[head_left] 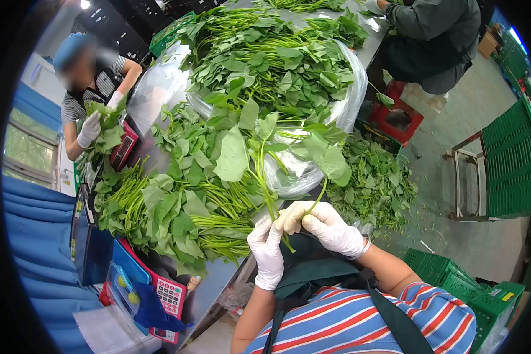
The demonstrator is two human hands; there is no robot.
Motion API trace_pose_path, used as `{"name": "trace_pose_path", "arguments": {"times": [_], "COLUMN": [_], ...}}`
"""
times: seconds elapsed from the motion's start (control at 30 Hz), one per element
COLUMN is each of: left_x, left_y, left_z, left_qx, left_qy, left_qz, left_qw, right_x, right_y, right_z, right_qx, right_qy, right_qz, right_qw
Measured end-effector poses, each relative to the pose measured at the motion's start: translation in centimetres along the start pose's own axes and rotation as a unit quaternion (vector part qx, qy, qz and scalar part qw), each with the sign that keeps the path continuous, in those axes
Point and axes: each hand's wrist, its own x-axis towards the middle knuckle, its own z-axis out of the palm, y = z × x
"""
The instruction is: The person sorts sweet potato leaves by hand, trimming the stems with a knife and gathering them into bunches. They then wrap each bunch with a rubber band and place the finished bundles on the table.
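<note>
While both gloved hands meet close to the person's chest, a leafy sprig (232, 154) rises between them, its cut ends low and its leaves spreading toward the far side over the table (215, 290). The left hand (265, 246) has its fingers closed about the lower stems, and the right hand (331, 229) pinches a stem beside it between thumb and fingers, with almost no gap. It should handle as something very light, the stems crisp enough to snap and the leaves soft and easily creased (damp stems might slip a little against gloves), so the bare lower stems look like the place to hold. Just beyond lies clear plastic (301, 187), which could snag trailing leaves; to the left, bundled greens (221, 227) crowd the near table, and a larger pile of greens (277, 65) fills the far part. A heap of loose greens (371, 189) sits to the right, with a red stool (398, 118) farther off and green crates (445, 272) near right. At near left stands a pink calculator-like device (170, 295); at far left, a co-worker (94, 71) holds more greens.
</note>
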Motion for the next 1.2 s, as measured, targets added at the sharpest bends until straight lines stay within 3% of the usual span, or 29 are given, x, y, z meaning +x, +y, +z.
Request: {"name": "trace_pose_path", "arguments": {"times": [0.13, 0.2, 0.23, 0.27, 0.33, 0.4, 0.43, 0.47, 0.5, 0.53, 0.6, 0.63, 0.7, 0.73, 0.8, 0.93, 1.0, 1.07, 1.1, 1.17, 1.2], "left_x": [-0.2, -0.8, -0.6, -0.4, 0.1, 0.0, 0.2, 0.2, 0.1, 0.0, -0.1, 0.0, -0.1, -0.2, -0.4, -0.4, -0.2, -0.2, 0.0, 0.5, 0.3], "left_y": [-0.5, -0.8, -1.3, -1.6, -1.2, 0.0, -0.3, 0.3, 0.2, 0.2, 0.3, 0.4, 0.9, 1.1, 1.3, 1.5, 1.4, 1.4, 1.5, 1.8, 1.8], "left_z": [0.5, 0.7, 0.1, -0.5, -0.5, 0.6, 0.4, 0.4, 0.3, 0.2, 0.1, 0.2, 0.6, 0.8, 1.0, 0.8, 0.6, 0.5, 0.6, 1.3, 1.6], "left_qx": [-0.073, -0.181, -0.061, 0.104, -0.133, -0.161, -0.128, -0.136, -0.130, -0.124, -0.106, -0.087, -0.050, -0.012, -0.004, -0.001, -0.001, 0.063, 0.063, 0.139, 0.105], "left_qy": [0.034, 0.076, 0.064, 0.053, 0.115, 0.086, 0.049, -0.020, -0.033, -0.047, -0.074, -0.098, -0.113, -0.123, -0.130, -0.161, -0.180, -0.193, -0.195, -0.172, -0.116], "left_qz": [-0.028, -0.042, -0.032, 0.071, -0.055, -0.012, 0.006, 0.012, 0.010, 0.007, 0.026, 0.046, 0.048, 0.051, 0.057, 0.055, 0.054, 0.050, 0.049, 0.169, 0.172], "left_qw": [0.996, 0.980, 0.996, 0.991, 0.983, 0.983, 0.991, 0.990, 0.991, 0.991, 0.991, 0.990, 0.991, 0.991, 0.990, 0.985, 0.982, 0.978, 0.978, 0.961, 0.973], "right_x": [-0.1, -0.8, -1.1, -1.4, -2.0, -2.7, -3.2, -1.9, -0.3, 0.4, 0.5, 0.3, -0.1, -0.1, 0.4, 1.8, 2.1, 2.1, 2.0, 1.7, 1.6], "right_y": [0.3, -0.2, 0.6, 1.1, 1.8, 2.6, 2.8, 3.8, 2.0, 1.5, 2.1, 1.8, 0.9, 0.3, -1.7, -4.8, -5.4, -5.9, -5.9, -6.1, -6.1], "right_z": [0.2, 0.8, 0.7, 0.7, 0.4, -0.6, -0.6, -1.6, -0.5, -0.8, -2.2, -2.5, -2.6, -2.4, -1.8, -0.2, 0.4, 0.6, 0.7, 1.1, 1.3], "right_qx": [-0.161, -0.259, -0.246, -0.232, -0.250, -0.232, -0.181, -0.032, 0.078, 0.181, 0.162, 0.161, 0.091, 0.091, -0.052, -0.118, -0.106, -0.258, -0.243, -0.215, -0.187], "right_qy": [-0.032, -0.035, -0.039, -0.044, -0.090, -0.014, 0.112, 0.203, 0.279, 0.337, 0.392, 0.394, 0.262, 0.264, 0.195, 0.158, 0.175, 0.168, 0.177, 0.186, 0.194], "right_qz": [-0.084, -0.128, -0.135, -0.142, -0.164, -0.138, -0.126, -0.164, -0.217, -0.169, -0.071, -0.075, -0.005, -0.005, -0.004, -0.050, -0.035, 0.034, 0.036, 0.061, 0.085], "right_qw": [0.983, 0.957, 0.959, 0.961, 0.950, 0.963, 0.969, 0.965, 0.932, 0.908, 0.903, 0.902, 0.961, 0.960, 0.979, 0.979, 0.978, 0.951, 0.953, 0.957, 0.959]}}
